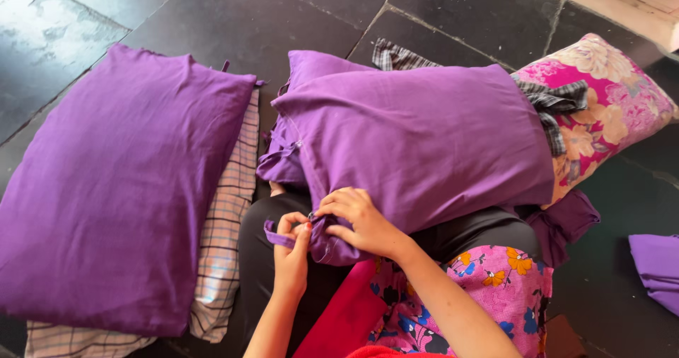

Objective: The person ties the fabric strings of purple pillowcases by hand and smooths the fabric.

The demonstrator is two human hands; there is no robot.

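We had the pillow point(417, 139) across our lap, its purple cover stretched over it and the open end turned toward us. Our left hand point(291, 248) pinched a cover tie point(278, 238) between thumb and fingers, the thin strip sticking out to the left of the knuckles. Our right hand point(361, 220) gripped the bunched corner of the cover just beside it, fingers curled down over the fold, so the two hands were touching at the fingertips. Something small and pale showed between them, too tiny for us to tell what it was. More ties point(279, 146) hung loose along the cover's left edge.

Behind the pillow lay a floral pillow point(608, 96), pink with orange and white blooms, with a checked cloth point(555, 107) poking out between the two. To our left a second purple pillow point(117, 188) rested flat on a pale plaid pillow point(226, 216), whose edge showed along the right side and bottom. A folded purple cloth point(656, 270) sat at the far right on the dark tiled floor point(247, 19). Our legs were in black under a pink flowered top.
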